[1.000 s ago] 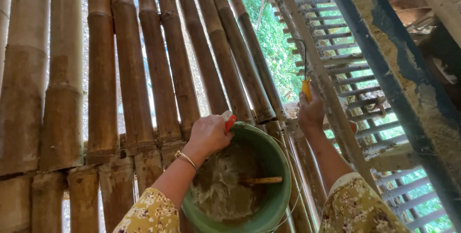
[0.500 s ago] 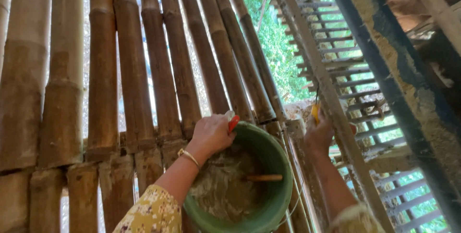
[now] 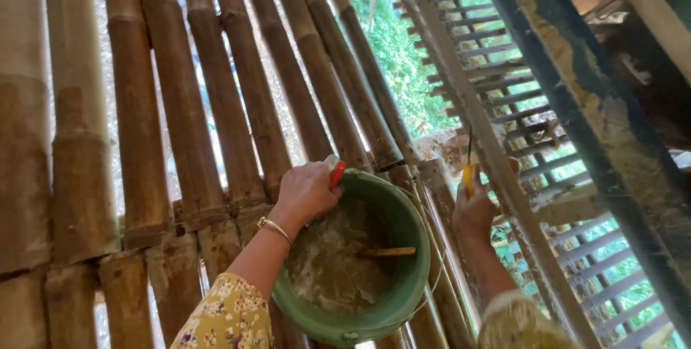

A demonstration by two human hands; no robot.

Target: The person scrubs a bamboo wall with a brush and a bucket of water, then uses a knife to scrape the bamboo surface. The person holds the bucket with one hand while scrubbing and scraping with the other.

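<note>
Green plastic bucket [image 3: 403,298], smooth, matt, smeared inside with rough grey paste. Wooden stick [image 3: 389,252] within. Bamboo poles [image 3: 137,104], dry, brown, semi-glossy. Thin metal bangle [image 3: 274,227]. Floral cloth sleeve [image 3: 227,320]. Weathered slatted wooden shutter [image 3: 504,83].

A wall of thick brown bamboo poles [image 3: 137,104] stands side by side, leaning a little, with bright slits of daylight between them. Lower down the poles meet a second row of shorter bamboo pieces [image 3: 126,298], darker and rougher at the joints. Towards the right a slatted wooden frame [image 3: 504,97] with thin crossbars runs up at a slant, and green foliage [image 3: 392,47] shows through its gaps. Farther right, a dark, weathered beam with patches of pale crust [image 3: 590,104] slopes down to the lower right corner of the wall.
</note>
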